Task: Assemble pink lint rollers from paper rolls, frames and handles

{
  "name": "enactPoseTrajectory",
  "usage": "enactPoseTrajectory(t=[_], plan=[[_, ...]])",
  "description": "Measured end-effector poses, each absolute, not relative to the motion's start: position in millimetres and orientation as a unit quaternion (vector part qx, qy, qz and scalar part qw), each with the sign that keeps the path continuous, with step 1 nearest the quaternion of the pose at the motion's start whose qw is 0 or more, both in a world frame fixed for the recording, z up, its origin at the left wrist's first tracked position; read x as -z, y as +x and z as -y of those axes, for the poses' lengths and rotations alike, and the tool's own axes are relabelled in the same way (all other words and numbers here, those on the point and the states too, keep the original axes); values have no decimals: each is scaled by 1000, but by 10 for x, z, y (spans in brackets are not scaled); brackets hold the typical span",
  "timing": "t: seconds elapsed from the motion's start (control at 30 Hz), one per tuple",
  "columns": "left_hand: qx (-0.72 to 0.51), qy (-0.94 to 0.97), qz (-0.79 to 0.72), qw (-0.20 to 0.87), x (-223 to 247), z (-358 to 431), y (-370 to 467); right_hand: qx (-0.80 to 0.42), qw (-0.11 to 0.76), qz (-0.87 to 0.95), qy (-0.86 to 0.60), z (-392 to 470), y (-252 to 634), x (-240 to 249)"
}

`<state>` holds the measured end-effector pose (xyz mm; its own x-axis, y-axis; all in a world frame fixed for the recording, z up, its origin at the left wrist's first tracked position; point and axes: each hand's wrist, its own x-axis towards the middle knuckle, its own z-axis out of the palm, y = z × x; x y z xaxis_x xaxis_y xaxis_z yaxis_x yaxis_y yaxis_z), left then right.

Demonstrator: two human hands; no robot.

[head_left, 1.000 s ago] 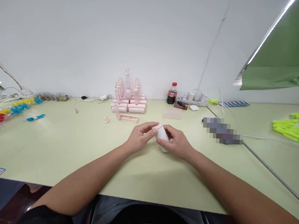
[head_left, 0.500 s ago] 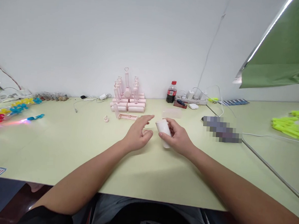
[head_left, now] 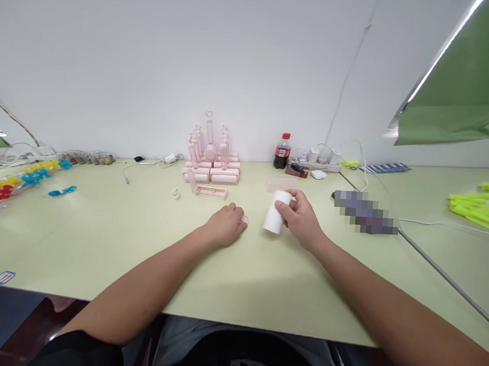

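Note:
A white cylinder [head_left: 275,217] is gripped in my right hand [head_left: 302,218], tilted a little above the table. My left hand [head_left: 225,226] rests low at the tabletop, its fingers closed on a small pale pink piece [head_left: 244,220] that partly shows at the fingertips. Beyond my left hand lies an open pink tray-like part [head_left: 211,192], with a clear upright piece [head_left: 192,180] at its left end. A small pink ring-topped part [head_left: 176,194] stands further left. Behind the cylinder lies a translucent pale sheet-like piece [head_left: 283,184].
Pink boxes [head_left: 224,175] with upright heart-topped tubes stand near the wall. A cola bottle [head_left: 282,151] and a power strip [head_left: 319,166] are at the back right. Colourful beads [head_left: 33,177] lie left, yellow-green pieces [head_left: 477,210] right, and a cable [head_left: 442,271] crosses the right side.
My left hand has lowered and its fingers have closed on the small pink piece. My right hand has tipped the white cylinder the other way and shifted it slightly right.

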<state>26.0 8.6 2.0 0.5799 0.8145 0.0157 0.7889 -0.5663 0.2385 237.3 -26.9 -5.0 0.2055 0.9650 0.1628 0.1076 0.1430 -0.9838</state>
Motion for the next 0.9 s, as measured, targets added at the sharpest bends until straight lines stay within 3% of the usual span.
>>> enactPoseTrajectory(t=[0.4, 0.67, 0.9], plan=[[-182, 846, -454, 212, -93, -111, 245, -413, 594, 426, -543, 253, 2379, 17], [-342, 756, -410, 378, 16, -144, 252, -507, 610, 358, -493, 262, 2378, -15], [-412, 736, -376, 385, 55, -101, 294, -554, 610, 327, -463, 281, 2328, -7]])
